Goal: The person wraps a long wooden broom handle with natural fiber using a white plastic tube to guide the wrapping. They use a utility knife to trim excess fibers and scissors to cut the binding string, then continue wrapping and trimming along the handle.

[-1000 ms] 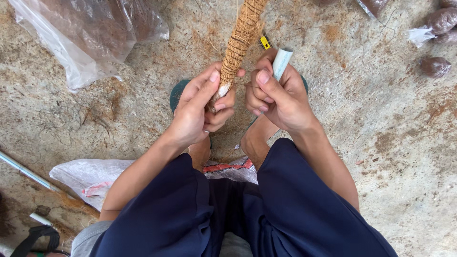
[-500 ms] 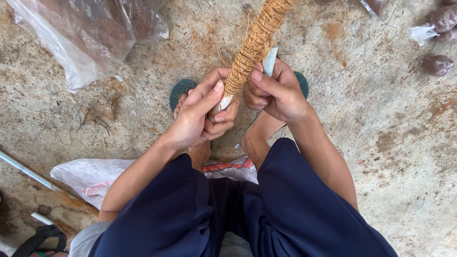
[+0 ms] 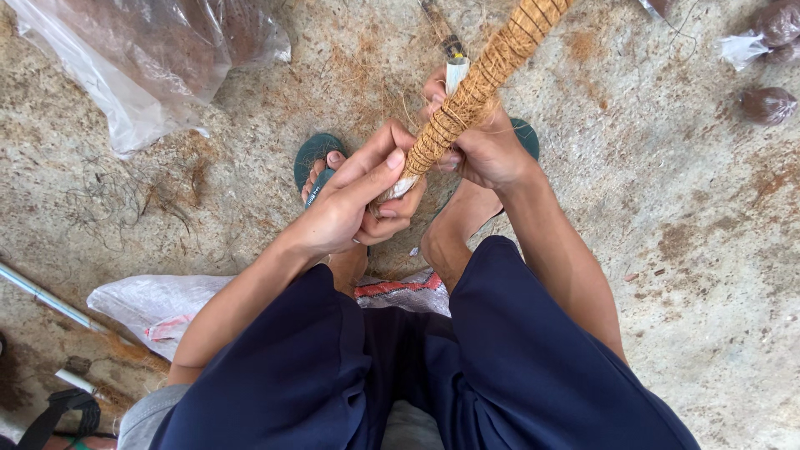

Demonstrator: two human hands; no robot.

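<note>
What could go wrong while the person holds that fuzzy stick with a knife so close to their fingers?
The right hand seems to grip a small blade tool right beside the fibre-wrapped pole; a slip could nick the left hand pinching the pole's lower end. The feet wear only open green sandals directly below, so a dropped tool might hit toes. Loose fibres could also unravel if the grip eases.

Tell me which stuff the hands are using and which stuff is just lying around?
In use:
fibre-wrapped pole, held by left hand and right hand
white roll behind the right hand

Lying about:
clear plastic bag
white sack
metal rod
small brown bags
</note>
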